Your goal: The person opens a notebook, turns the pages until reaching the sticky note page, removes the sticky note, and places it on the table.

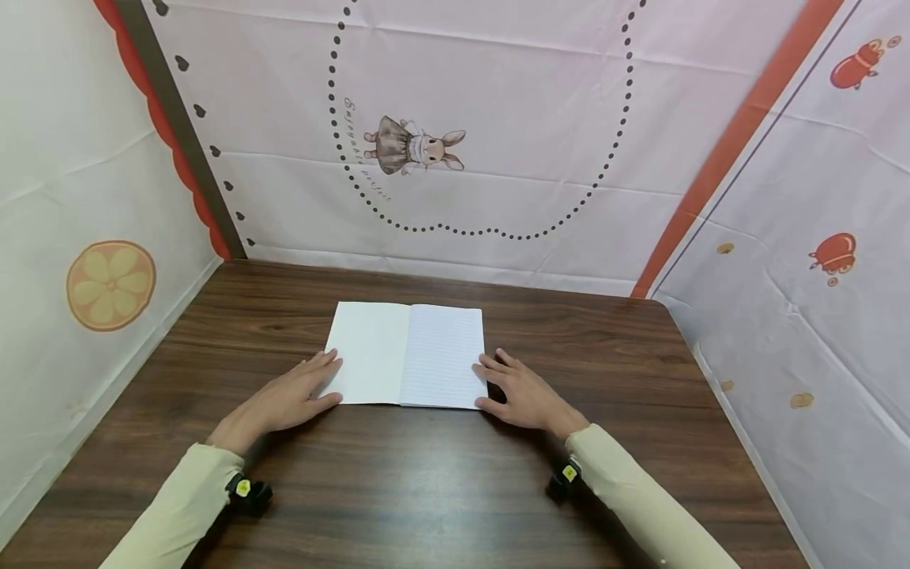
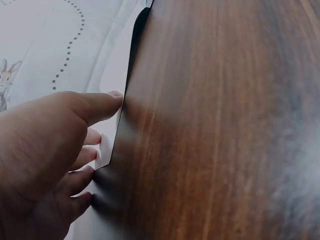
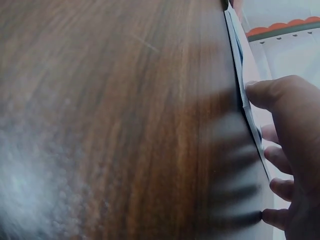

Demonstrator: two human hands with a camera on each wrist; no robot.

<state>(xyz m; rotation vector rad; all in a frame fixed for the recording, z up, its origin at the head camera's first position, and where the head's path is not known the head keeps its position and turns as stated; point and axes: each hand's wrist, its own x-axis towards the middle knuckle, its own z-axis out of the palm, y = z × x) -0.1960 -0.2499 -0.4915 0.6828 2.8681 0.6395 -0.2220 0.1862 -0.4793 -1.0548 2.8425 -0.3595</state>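
Behind and to both sides of the notebook (image 1: 407, 379): printed cloth hangings (image 1: 533, 103). Under it: dark wood-grain worktop (image 1: 419, 498). Notebook itself spread out between both hands, towards the worktop's far side, near edge looking slightly raised in the left wrist view. Left of its fold, plain white page (image 1: 370, 352); right of the fold, ruled page (image 1: 444, 352); no writing visible on either.

At the notebook's left edge: left hand (image 1: 293, 395), fingers spread and relaxed, tips on the page edge, nothing gripped. At its right edge: right hand (image 1: 524, 393), fingers likewise loosely spread, touching the edge, no grip. Nearer than the notebook, one per wrist: small black left camera (image 1: 261, 496), right camera (image 1: 559, 486).

Progress, judged: opening done, apparently being steadied flat. Not yet done: letting go of either edge. Anything beyond that: can't tell.
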